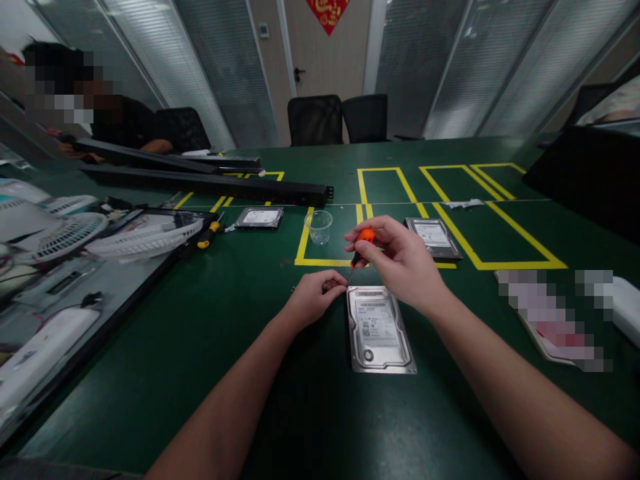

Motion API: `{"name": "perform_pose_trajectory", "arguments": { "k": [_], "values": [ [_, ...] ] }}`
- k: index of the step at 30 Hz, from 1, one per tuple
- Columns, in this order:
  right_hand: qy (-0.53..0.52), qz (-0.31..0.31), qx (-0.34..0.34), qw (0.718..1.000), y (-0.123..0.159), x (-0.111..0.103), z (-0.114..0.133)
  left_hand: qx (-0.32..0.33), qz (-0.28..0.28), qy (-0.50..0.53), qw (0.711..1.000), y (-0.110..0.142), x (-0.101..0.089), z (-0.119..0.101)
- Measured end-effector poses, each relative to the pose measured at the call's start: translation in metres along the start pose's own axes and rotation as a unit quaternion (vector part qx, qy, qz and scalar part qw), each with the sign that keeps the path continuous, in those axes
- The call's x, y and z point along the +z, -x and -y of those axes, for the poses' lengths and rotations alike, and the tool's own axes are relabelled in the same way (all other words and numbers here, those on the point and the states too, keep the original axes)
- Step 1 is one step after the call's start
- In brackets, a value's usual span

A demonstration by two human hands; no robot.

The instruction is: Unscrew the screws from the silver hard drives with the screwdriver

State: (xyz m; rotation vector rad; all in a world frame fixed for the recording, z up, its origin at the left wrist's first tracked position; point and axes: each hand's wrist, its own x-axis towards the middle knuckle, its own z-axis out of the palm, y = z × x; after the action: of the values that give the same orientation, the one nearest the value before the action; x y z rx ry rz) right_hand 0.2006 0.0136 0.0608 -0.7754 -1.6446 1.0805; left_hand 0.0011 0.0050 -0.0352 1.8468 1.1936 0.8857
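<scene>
A silver hard drive (379, 328) lies flat on the green table (210, 347) in front of me. My right hand (400, 261) is closed round a small orange-handled screwdriver (361, 245), its tip pointing down at the drive's far left corner. My left hand (314, 297) rests on the table just left of that corner, fingers curled in a pinch near the screwdriver tip; what it pinches is too small to make out.
A clear plastic cup (319, 227) stands inside a yellow taped box. Two more hard drives (433, 237) (259, 217) lie farther back. A long black bar (210, 181), white fan parts (145, 239) and a yellow screwdriver (210, 235) sit left. A person (125, 123) sits at far left.
</scene>
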Motion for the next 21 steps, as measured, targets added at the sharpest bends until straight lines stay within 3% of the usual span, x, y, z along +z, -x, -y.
{"name": "perform_pose_trajectory", "arguments": {
  "k": [21],
  "values": [
    [0.018,0.004,-0.003,1.0,0.0001,-0.0003,-0.0002,0.016,-0.003,-0.017,1.0,-0.0009,0.0017,0.0003]
  ]
}}
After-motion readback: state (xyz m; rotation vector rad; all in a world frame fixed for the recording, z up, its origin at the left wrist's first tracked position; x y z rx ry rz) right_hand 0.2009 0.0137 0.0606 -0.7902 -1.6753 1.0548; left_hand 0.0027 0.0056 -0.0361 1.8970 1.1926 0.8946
